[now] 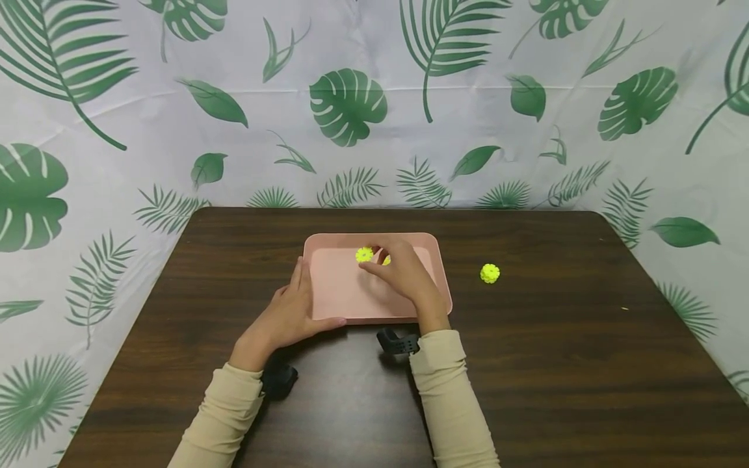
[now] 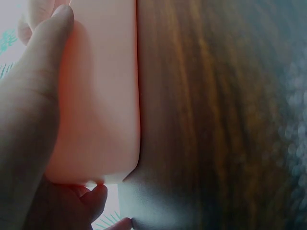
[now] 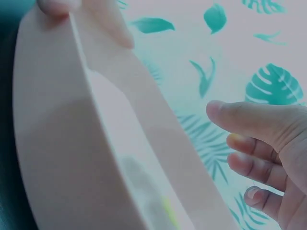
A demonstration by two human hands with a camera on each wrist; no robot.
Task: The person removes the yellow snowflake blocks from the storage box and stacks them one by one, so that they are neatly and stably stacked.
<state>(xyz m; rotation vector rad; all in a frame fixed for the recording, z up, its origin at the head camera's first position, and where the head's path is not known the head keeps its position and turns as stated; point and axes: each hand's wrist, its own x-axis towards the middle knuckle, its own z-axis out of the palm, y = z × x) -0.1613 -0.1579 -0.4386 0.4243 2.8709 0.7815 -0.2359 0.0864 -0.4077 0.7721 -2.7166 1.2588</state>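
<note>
Head view shows the left hand (image 1: 285, 314) straight-fingered against the tray (image 1: 336, 292) at 9 o'clock and the right hand (image 1: 405, 270) loose, grasping nothing, by the flower (image 1: 364, 254) inside near 12, which a careless withdrawal could knock.

The right hand (image 3: 290, 148), thumb outstretched and fingers (image 3: 256, 170) loosely bent, is apart from the tray (image 3: 57, 139). The left hand (image 3: 108, 24) touches the tray's upper end. A blurred yellow piece (image 3: 170, 213) shows inside; leafy cloth (image 3: 211, 52) behind.
</note>
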